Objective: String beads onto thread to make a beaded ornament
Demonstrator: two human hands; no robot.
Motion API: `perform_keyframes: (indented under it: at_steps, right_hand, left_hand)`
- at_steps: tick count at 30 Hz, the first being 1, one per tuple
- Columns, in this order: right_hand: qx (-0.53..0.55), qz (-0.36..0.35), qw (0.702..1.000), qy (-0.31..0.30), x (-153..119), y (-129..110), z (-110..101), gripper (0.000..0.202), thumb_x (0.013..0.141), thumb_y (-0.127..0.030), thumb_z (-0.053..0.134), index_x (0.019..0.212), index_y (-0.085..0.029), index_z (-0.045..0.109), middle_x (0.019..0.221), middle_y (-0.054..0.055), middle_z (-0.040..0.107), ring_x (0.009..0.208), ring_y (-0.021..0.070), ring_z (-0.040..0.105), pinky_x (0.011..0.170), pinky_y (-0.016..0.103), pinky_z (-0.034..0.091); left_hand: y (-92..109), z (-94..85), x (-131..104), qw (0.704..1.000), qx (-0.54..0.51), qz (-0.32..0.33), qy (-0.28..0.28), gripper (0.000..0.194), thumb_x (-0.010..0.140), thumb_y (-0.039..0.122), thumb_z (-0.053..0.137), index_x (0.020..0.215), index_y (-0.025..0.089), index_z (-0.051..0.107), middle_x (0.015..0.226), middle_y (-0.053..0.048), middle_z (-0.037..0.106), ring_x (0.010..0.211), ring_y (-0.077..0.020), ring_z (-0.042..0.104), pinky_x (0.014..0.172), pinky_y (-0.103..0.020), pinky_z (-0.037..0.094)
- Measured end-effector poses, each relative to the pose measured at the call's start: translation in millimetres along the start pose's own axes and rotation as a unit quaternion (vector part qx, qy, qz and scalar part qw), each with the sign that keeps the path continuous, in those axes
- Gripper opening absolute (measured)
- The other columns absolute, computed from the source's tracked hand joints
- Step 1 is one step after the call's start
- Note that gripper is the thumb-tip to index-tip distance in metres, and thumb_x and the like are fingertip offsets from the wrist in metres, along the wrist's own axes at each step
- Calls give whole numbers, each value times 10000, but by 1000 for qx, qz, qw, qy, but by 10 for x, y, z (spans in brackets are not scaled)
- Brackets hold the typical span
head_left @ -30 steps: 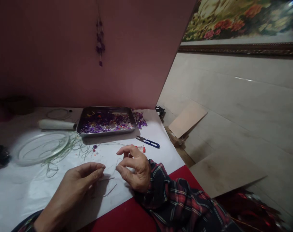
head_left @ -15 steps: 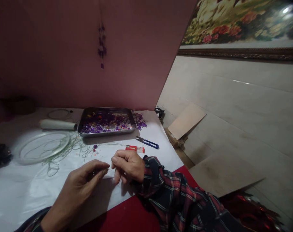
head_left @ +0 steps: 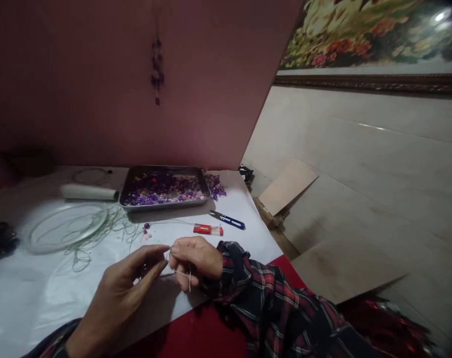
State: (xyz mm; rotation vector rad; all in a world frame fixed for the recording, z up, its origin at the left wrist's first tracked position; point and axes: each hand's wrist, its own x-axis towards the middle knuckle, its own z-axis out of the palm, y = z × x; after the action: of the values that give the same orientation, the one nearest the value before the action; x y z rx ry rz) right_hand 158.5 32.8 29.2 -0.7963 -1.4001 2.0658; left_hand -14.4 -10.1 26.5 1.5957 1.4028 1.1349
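Over the white sheet, my left hand [head_left: 127,278] has its thumb and index finger curled close around a thin white thread [head_left: 181,273]; what lies deeper in this hand is shadowed. My right hand [head_left: 196,258] pinches the same thread between thumb and index finger, its tips almost touching the left fingertips. A short loop shows between the hands, and a loose end hangs by the right fingers. Just beyond lies a red lighter [head_left: 208,229]. Several small beads [head_left: 147,229] sit ahead of my left hand, by a tangle of greenish cord [head_left: 114,221].
A metal tray [head_left: 166,207] of purple and clear beads stands at the back, with loose beads [head_left: 216,185] spilled beside it. Blue thread snips [head_left: 231,221] lie to the right. At left are a coil ring [head_left: 67,243], a thread cone [head_left: 91,192] and a dark object [head_left: 1,237].
The white thread now shows as a loop with an end hanging by my right fingers. My right fingers have shifted slightly, and the left thumb and index finger have parted a little.
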Motion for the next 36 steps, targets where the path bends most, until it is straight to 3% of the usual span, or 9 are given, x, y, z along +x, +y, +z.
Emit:
perform_keyframes:
  at_steps: [7, 12, 14, 16, 19, 24, 29, 32, 36]
  right_hand:
    - [-5, 65, 998, 20, 9, -23, -19, 239, 894, -192, 400, 696, -168, 532, 361, -39, 573, 211, 68, 362, 263, 145, 223]
    - [-193, -10, 978, 85, 24, -77, -4, 247, 914, -230, 426, 702, -183, 543, 446, -55, 576, 307, 73, 410, 384, 187, 345]
    - [-353, -101, 916, 165, 26, -89, 2, 226, 912, -235, 471, 733, -174, 595, 583, -17, 634, 498, 103, 550, 566, 236, 448]
    - [-477, -189, 824, 240, 15, -77, 8, 139, 889, -212, 523, 855, -155, 645, 848, 55, 696, 786, 166, 624, 769, 314, 462]
    - [-526, -270, 744, 311, -38, 11, 26, 203, 862, -188, 559, 1043, -129, 631, 1084, 108, 651, 920, 198, 597, 840, 350, 437]
    - [-509, -252, 771, 288, -139, 241, 67, 72, 829, -236, 642, 879, -185, 651, 838, 6, 627, 648, 122, 549, 638, 260, 420]
    - [-528, -195, 782, 269, -121, 296, 128, 234, 765, -223, 698, 984, -193, 620, 856, 2, 615, 741, 149, 598, 670, 261, 429]
    - [-551, -216, 762, 263, -87, 292, 163, 244, 787, -211, 657, 1023, -195, 598, 862, 9, 621, 742, 155, 591, 665, 269, 419]
    - [-607, -291, 693, 258, -32, 348, 138, 101, 844, -225, 594, 939, -193, 613, 842, 27, 618, 754, 164, 590, 642, 288, 384]
  left_hand:
    - [101, -11, 2, 998, 25, 54, -14, 103, 738, 345, 682, 731, 261, 742, 743, -45, 743, 687, -232, 655, 649, -272, 465]
    - [86, 19, 19, 992, -71, -108, -10, 220, 604, 429, 765, 684, 224, 754, 644, -49, 717, 547, -191, 571, 493, -267, 415]
    - [19, 38, 24, 970, -137, -198, -30, 260, 609, 441, 782, 705, 203, 737, 560, -17, 658, 467, -143, 495, 432, -239, 353]
    - [-47, 50, 30, 942, -209, -259, -37, 259, 610, 413, 803, 681, 180, 712, 497, 13, 591, 444, -109, 459, 430, -209, 329]
    - [-91, 47, 43, 910, -279, -304, -49, 261, 585, 359, 837, 641, 151, 690, 474, 24, 563, 425, -77, 435, 424, -180, 307]
    - [-77, 25, 57, 904, -284, -316, -40, 258, 580, 342, 840, 655, 139, 701, 478, 9, 589, 403, -71, 420, 403, -174, 296]
    - [-113, 16, 59, 902, -294, -312, -55, 269, 586, 351, 839, 651, 136, 690, 479, 32, 547, 404, -58, 409, 390, -159, 266]
    - [-121, 8, 59, 899, -297, -317, -60, 285, 574, 355, 850, 631, 132, 683, 465, 39, 531, 398, -54, 405, 388, -156, 265]
    - [-122, 6, 57, 892, -315, -317, -66, 298, 559, 349, 862, 605, 121, 676, 465, 37, 527, 402, -48, 403, 394, -151, 262]
